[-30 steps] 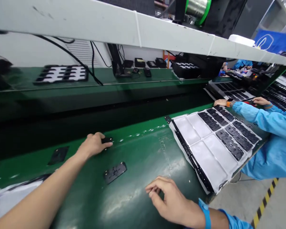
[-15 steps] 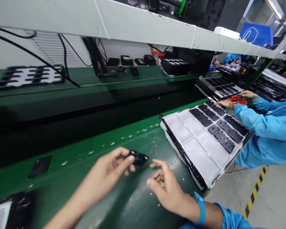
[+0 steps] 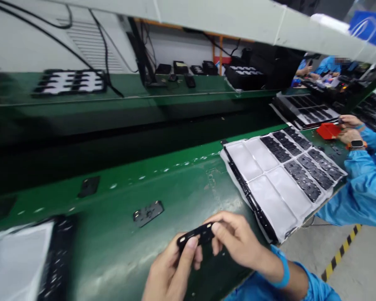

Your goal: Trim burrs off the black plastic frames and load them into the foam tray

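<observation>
Near the front of the green bench I hold a small black plastic part [image 3: 198,236] with pale rectangular spots near its two ends. My left hand [image 3: 171,267] pinches its left end, thumb on top. My right hand [image 3: 240,240] closes on the right end, with the thumb beside a pale spot; its palm is hidden. Beyond my hands, a flat dark plate [image 3: 148,213] with two gold-coloured spots lies on the bench. Another dark plate [image 3: 89,186] rests farther back to the left.
At the right, a white compartment tray [image 3: 271,194] is partly filled with black parts. A second tray [image 3: 21,259] stands at the lower left. A co-worker's hands [image 3: 351,129] are beside a red bin [image 3: 328,131]. A shelf beam [image 3: 207,19] crosses overhead.
My right hand has come to the black part and now grips its right end. Both hands and the part sit lower in view. The plate with gold-coloured spots now shows.
</observation>
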`<state>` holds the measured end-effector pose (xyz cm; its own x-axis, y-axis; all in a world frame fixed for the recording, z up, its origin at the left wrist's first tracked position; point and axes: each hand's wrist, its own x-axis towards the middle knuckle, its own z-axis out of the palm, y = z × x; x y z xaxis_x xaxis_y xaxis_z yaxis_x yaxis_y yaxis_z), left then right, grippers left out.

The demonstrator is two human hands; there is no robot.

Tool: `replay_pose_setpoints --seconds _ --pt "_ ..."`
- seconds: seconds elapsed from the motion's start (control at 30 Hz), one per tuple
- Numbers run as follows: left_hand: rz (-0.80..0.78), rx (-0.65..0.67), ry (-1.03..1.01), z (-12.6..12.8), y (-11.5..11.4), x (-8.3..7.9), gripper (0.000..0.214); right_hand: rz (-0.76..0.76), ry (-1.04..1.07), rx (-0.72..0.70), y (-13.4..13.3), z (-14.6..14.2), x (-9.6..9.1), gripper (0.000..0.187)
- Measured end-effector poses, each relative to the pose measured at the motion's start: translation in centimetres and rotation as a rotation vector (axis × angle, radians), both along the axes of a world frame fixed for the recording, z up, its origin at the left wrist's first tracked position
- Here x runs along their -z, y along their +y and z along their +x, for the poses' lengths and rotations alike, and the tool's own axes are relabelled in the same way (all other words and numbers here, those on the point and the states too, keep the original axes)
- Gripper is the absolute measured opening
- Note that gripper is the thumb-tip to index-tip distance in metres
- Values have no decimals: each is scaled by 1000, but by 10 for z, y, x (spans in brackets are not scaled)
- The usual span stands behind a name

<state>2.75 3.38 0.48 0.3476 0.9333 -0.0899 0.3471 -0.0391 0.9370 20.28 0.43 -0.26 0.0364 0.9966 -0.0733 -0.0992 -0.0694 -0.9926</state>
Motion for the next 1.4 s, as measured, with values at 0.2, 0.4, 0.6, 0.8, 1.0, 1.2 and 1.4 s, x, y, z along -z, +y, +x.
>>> replay_pose_setpoints --seconds 0.2,0.4,0.6,0.8,1.0,1.2,1.4 --pt "24 97 -95 11 -3 -4 41 4 -8 80 -1 12 -6 39" --pt "100 106 -91 12 -6 -5 37 30 -6 138 1 4 -1 30" --pt "143 101 -99 14 -5 4 33 83 2 202 4 -4 9 23" --pt "113 96 -130 13 -7 12 31 82 -26 217 4 -7 15 22" --pt "117 68 -188 14 -5 16 31 107 -24 188 3 -6 18 15" --pt "78 61 -169 11 0 18 33 36 11 45 2 5 18 17" --pt "-58 127 -160 8 3 19 38 47 -141 -19 5 14 8 16"
